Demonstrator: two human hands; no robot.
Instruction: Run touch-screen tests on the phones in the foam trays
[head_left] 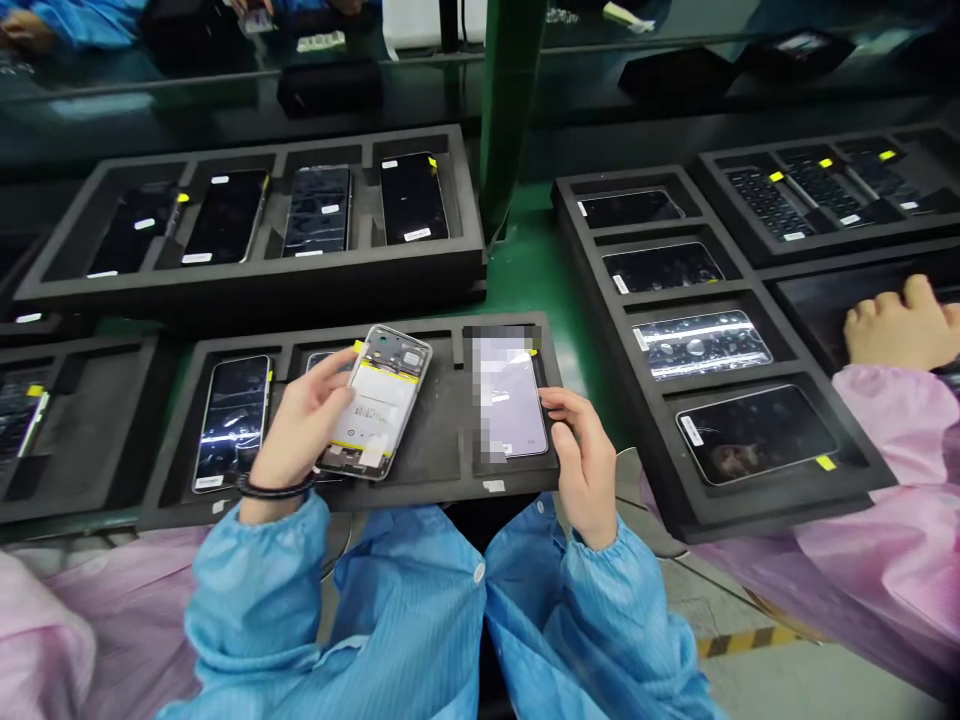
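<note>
My left hand [304, 425] is closed around an opened phone [379, 400], held tilted with its back off and a white battery and yellow strips showing. It hovers over the dark foam tray [442, 450] in front of me. My right hand [585, 455] grips that tray's right edge, thumb beside a lit phone [510, 395] lying in the rightmost slot. Another phone [232, 420] lies face up in the tray's left slot. Both my sleeves are blue.
A second foam tray [255, 275] behind holds several dark phones. Another tray [712, 350] at right holds more phones in stacked slots. A co-worker's hand [900, 325] in a pink sleeve rests at far right. A green post [510, 100] rises mid-table.
</note>
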